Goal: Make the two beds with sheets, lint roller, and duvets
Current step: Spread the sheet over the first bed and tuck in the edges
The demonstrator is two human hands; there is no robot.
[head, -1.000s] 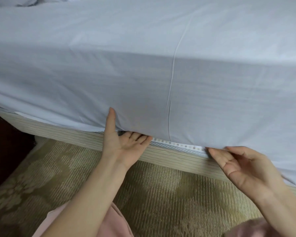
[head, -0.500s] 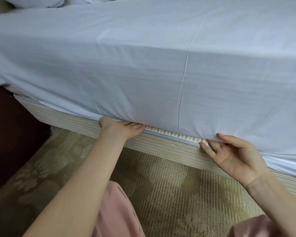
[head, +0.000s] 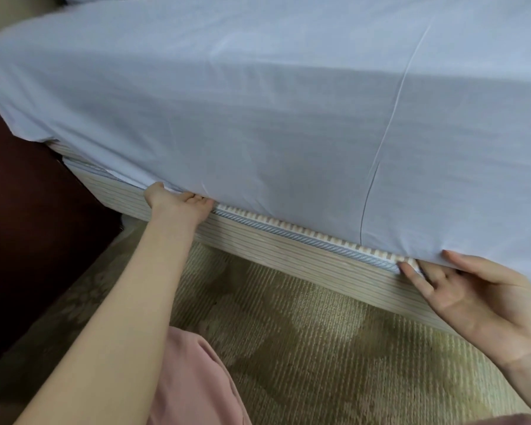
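Sheet (head: 258, 118) hem follows the mattress/bed base (head: 288, 256) seam, with piping exposed between the hands. Carpet (head: 304, 348) lies below and dark furniture (head: 19, 225) sits beside the left corner. Left hand (head: 178, 210) is at the hem, tips hidden under the sheet, so I can't tell the grip. Right hand (head: 478, 305) is palm up, fingers (head: 411, 274) straight and spread under the hem, thumb on top.

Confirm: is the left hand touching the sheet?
Touching. The head view shows the left hand with its fingers tucked under the lower edge of the sheet, the cloth lying over their tips.
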